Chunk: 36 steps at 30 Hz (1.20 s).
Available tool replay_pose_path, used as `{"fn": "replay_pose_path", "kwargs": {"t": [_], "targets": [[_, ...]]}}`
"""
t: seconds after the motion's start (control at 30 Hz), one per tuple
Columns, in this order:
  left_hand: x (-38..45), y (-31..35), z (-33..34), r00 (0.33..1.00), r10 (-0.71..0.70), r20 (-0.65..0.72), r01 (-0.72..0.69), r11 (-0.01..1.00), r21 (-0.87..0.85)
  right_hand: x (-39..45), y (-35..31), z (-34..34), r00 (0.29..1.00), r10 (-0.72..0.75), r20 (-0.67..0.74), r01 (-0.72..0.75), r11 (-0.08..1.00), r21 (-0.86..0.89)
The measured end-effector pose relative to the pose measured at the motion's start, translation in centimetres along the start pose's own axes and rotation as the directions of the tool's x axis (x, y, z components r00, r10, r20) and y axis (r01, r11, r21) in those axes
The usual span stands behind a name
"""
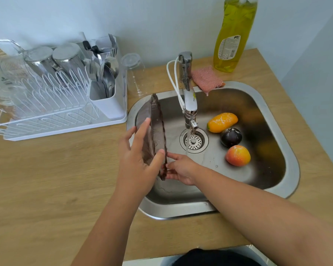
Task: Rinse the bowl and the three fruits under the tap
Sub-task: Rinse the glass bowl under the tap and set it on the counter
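A smoky glass bowl [155, 120] with a wavy rim is held on edge over the left side of the steel sink [273, 104]. My left hand [138, 160] grips its outer face and my right hand [181, 167] holds its lower rim from inside. The tap [188, 100] runs a thin stream onto the drain [194, 141], just right of the bowl. Three fruits lie in the basin's right part: an orange-yellow one [221, 122], a dark purple one [231, 136] and a red-orange one [238, 155].
A white dish rack [62, 104] with glasses and cutlery stands on the wooden counter [46, 179] to the left. An upturned glass [134, 73] sits beside it. A pink sponge [207, 78] and a yellow soap bottle [233, 35] stand behind the sink.
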<state>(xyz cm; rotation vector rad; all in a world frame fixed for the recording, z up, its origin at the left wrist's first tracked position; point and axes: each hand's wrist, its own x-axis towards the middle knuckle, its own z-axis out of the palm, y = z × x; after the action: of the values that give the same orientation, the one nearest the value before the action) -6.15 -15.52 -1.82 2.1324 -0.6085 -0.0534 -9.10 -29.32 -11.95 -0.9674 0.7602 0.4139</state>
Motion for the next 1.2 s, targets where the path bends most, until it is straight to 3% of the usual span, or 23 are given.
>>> {"fn": "replay_pose_path", "kwargs": {"t": [0.33, 0.83, 1.1, 1.2], "targets": [[-0.2, 0.7, 0.3, 0.992, 0.111, 0.065, -0.113, 0.993, 0.033, -0.4, 0.3, -0.2, 1.0, 0.006, 0.004, -0.006, 1.0, -0.002], [-0.4, 0.6, 0.3, 0.995, 0.057, 0.08, -0.057, 0.998, 0.002, -0.5, 0.6, -0.5, 1.0, 0.011, -0.017, -0.01, 0.996, 0.086], [-0.5, -1.0, -2.6, 0.994, -0.098, -0.04, 0.088, 0.978, -0.191, -1.3, 0.0, -0.7, 0.998, -0.04, -0.043, 0.045, 0.991, 0.122], [-2.1, -2.2, -4.2, 0.986, -0.151, -0.066, 0.112, 0.906, -0.407, -2.1, 0.0, -0.5, 0.996, -0.088, -0.029, 0.091, 0.989, 0.116]]}}
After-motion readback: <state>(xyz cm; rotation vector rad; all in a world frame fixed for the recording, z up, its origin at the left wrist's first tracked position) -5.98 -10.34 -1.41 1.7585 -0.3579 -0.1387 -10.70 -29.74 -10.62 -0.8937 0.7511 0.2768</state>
